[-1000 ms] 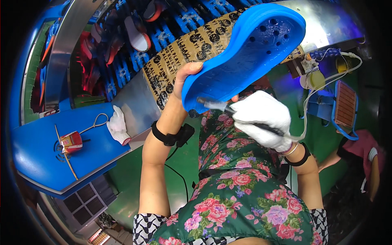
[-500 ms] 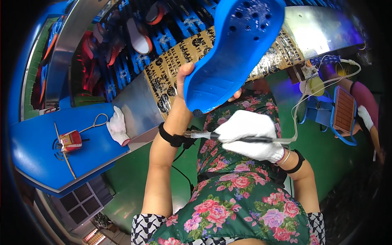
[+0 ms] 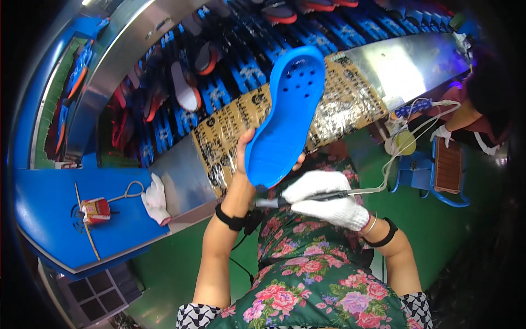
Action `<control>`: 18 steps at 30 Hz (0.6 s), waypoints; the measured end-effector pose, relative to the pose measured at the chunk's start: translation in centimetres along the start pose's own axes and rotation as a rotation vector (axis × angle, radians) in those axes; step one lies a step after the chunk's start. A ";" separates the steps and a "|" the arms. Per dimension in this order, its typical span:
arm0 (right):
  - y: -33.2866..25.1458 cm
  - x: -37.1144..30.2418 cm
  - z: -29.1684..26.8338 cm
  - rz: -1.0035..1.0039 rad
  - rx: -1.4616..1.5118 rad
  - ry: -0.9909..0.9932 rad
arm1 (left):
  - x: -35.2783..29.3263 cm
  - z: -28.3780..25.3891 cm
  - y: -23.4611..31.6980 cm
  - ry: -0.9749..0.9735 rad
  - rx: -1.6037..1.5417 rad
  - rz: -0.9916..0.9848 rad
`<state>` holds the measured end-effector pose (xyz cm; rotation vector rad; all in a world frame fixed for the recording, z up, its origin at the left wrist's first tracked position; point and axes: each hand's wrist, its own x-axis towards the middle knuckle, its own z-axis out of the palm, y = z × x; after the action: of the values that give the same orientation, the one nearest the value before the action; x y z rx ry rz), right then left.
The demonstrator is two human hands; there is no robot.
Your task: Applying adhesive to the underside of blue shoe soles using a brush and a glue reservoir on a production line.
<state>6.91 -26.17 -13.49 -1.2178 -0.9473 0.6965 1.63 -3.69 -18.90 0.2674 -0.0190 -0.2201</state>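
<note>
My bare left hand [image 3: 243, 153] grips a blue shoe sole [image 3: 285, 123] from below, thumb on its left edge and fingertips showing at the right. The sole's hollow side faces up, with several small holes at its far end. In a white knit glove, my right hand [image 3: 329, 202] is closed around a slim brush [image 3: 268, 203], its tip pointing left. A thin pale hose [image 3: 378, 185] runs from the brush's back end toward the right. The brush tip is just below the sole's near end, apart from it and close to my left wrist.
Brown printed tape covers part of the metal ledge [image 3: 170, 164] ahead. Beyond it, shoe soles [image 3: 185, 90] lie on a blue-and-black rack. A loose white glove [image 3: 156, 200] and a red box [image 3: 97, 210] rest on the blue table [image 3: 44, 192]. At right, another person stands near a stool [image 3: 449, 167].
The sole has moved down, farther from the camera. My right hand and brush have shifted slightly left and down. At right, the other person's gloved hand has moved to the stool.
</note>
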 end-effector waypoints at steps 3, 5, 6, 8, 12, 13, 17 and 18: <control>-0.8 0.4 -1.2 -0.005 0.085 0.204 | -0.7 -0.9 -0.8 0.156 -0.086 0.053; -1.1 1.4 -2.7 -0.077 -0.092 0.254 | -0.6 1.3 -1.8 0.225 -0.062 0.070; -1.1 2.1 -3.3 -0.114 -0.180 0.240 | -1.0 0.9 -2.1 0.213 -0.056 0.070; -1.6 4.0 -5.5 -0.359 -0.461 0.209 | -1.5 -0.4 -2.9 0.016 -0.075 0.023; -2.5 7.2 -9.3 -0.616 -0.909 0.387 | -1.0 1.0 -4.1 -0.036 -0.182 -0.042; -2.2 7.6 -9.2 -0.640 -0.933 0.373 | -1.2 0.8 -4.2 -0.043 -0.205 -0.027; -1.3 4.9 -4.5 -0.631 -0.839 0.200 | -1.5 0.3 -2.7 -0.013 -0.136 0.027; -1.0 3.6 -3.2 -0.599 -0.761 0.143 | -1.2 1.4 -2.5 0.176 -0.205 0.099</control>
<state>11.32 -24.75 -11.94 -1.4918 -1.4280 -0.2626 -0.17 -6.14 -18.24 0.0801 0.1638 -0.0980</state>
